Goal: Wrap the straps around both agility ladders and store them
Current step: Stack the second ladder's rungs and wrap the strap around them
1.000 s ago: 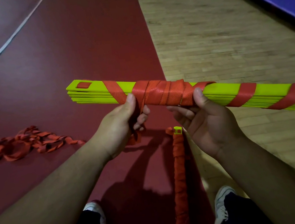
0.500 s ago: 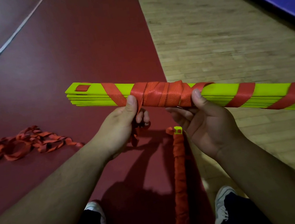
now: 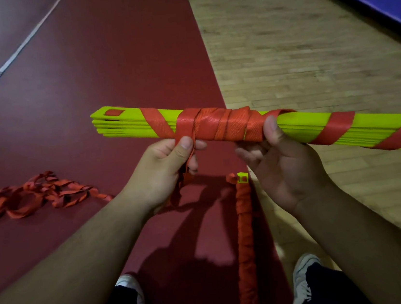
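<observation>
Held up over the floor (image 3: 112,61) in both hands: a folded ladder (image 3: 302,124), lying just above and beyond the knuckles. Long axis left to right, sloping slightly down toward the right and running off the edge of view. Wound with a red strap (image 3: 226,126), thickest between the two thumbs. Left hand (image 3: 161,166) curled, pinching the strap's loose tail between thumb and forefinger just under the bundle. Right hand (image 3: 284,166) cupped beneath, fingers curled round the ladder, thumb pressed against the wraps. Down between the feet, a second ladder (image 3: 243,222), fully wrapped, pointing near to far. Far left, a loose strap heap (image 3: 23,198).
</observation>
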